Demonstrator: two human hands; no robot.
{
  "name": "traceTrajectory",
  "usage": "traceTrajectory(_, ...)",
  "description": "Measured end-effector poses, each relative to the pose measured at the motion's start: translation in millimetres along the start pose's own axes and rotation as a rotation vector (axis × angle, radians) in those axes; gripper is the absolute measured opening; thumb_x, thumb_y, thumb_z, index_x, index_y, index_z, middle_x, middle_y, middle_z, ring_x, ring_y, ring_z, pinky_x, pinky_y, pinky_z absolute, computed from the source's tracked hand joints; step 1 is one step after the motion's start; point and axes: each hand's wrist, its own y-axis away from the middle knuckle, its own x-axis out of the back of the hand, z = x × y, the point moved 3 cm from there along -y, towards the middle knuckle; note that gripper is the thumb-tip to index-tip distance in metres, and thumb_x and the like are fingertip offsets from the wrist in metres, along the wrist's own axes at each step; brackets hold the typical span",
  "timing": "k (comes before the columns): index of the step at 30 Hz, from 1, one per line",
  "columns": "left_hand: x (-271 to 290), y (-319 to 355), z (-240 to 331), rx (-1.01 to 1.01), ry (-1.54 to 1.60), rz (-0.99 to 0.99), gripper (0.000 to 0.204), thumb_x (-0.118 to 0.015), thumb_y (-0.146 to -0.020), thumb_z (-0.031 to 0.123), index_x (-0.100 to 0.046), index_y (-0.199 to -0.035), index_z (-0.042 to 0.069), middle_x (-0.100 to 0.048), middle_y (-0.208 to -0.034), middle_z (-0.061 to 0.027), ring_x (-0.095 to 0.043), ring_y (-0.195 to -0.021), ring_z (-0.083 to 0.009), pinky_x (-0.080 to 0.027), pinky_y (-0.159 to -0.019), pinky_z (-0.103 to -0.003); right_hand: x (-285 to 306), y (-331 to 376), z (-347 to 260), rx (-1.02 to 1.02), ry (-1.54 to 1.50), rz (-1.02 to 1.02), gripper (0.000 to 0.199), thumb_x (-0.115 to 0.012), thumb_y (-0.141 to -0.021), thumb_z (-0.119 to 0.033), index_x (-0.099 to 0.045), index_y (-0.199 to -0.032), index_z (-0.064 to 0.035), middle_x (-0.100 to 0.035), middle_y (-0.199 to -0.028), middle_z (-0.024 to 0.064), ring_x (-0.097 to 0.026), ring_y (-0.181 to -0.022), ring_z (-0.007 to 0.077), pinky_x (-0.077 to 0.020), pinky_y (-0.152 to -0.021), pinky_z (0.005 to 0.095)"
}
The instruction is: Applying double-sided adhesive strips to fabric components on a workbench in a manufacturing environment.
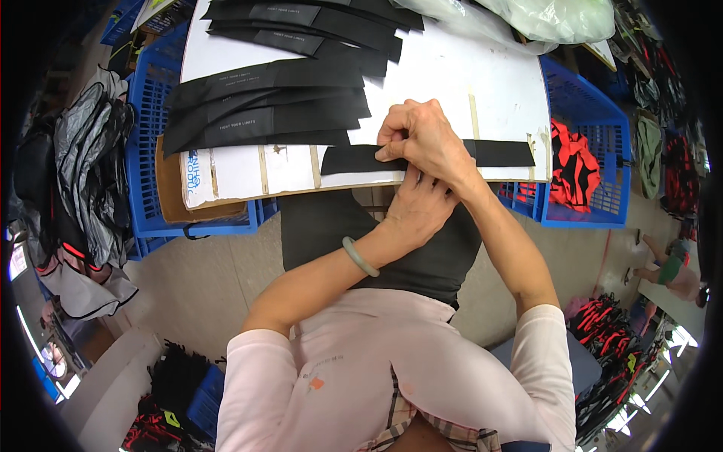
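A long black fabric strip lies flat along the near edge of the white table. Above it, my right hand is closed in a pinch, thumb and forefinger on the strip left of its middle. My left hand, with a pale green bangle on its wrist, comes in beneath my right. Its fingers are stretched out a little apart at the strip's near edge; the tips are partly hidden under my right hand. Several overlapping black strips with a small printed line lie on the left, and more strips lie behind them.
The white tabletop carries clear plastic bags at its far right. A blue crate holding a cardboard box stands left; another blue crate with red and black pieces stands right. Silver-grey fabric hangs at far left.
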Motion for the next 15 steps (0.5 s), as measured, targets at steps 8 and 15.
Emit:
traceTrajectory(8, -0.4, 0.4, 0.3, 0.004, -0.048, -0.034, 0.06, -0.051, -0.088, 0.024, -0.041, -0.146, 0.012, -0.035, -0.151, -0.0193, -0.039, -0.133, -0.0335, -0.024, -0.108, -0.056, -3.0, 1.0, -0.2, -0.011, 0.006, 0.003, 0.013, -0.08, -0.061, -0.002, -0.068, -0.067, -0.0017, -0.057, -0.057, 0.0033, -0.052, -0.063, 0.016, -0.0444, -0.059, 0.0324)
traceTrajectory(15, 0.9, -1.6, 0.7, -0.001, -0.065, -0.027, 0.06, -0.05, -0.088, 0.025, -0.04, -0.146, 0.012, -0.032, -0.152, -0.0192, -0.037, -0.135, -0.0327, -0.023, -0.109, -0.055, -2.0, 0.8, 0.6, -0.048, 0.004, 0.016, 0.015, -0.081, -0.059, -0.004, -0.068, -0.067, -0.0019, -0.059, -0.059, 0.0041, -0.055, -0.063, 0.0179, -0.0456, -0.059, 0.0322)
